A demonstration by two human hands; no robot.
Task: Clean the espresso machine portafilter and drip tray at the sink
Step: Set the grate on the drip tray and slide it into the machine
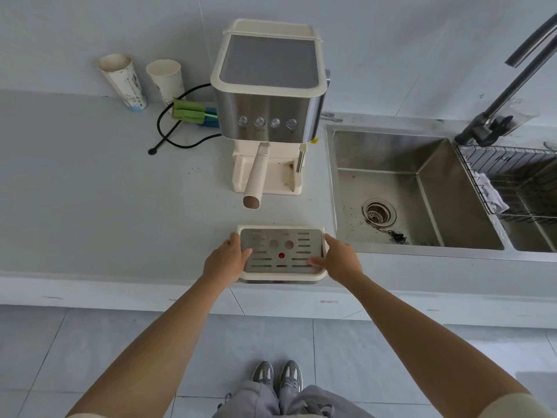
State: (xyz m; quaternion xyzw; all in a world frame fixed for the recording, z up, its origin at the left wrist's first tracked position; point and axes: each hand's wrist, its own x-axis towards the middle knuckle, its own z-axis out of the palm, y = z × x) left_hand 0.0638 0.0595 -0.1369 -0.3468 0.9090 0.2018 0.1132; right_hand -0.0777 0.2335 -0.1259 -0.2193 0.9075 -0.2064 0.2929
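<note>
The cream drip tray (281, 277) with its slotted metal grate sits at the counter's front edge, pulled out of the espresso machine (269, 95). My left hand (226, 260) grips the tray's left side and my right hand (339, 260) grips its right side, thumbs on the grate. The portafilter (256, 179) is locked in the machine, its cream handle pointing toward me. The steel sink (422, 188) lies to the right, with coffee grounds near its drain (379, 213).
Two used paper cups (123, 82) stand against the back wall at left. A green and blue brush (193, 113) and a black power cord (168, 131) lie beside the machine. A tap (512, 86) and a wire rack (512, 179) holding a white cloth sit over the sink's right.
</note>
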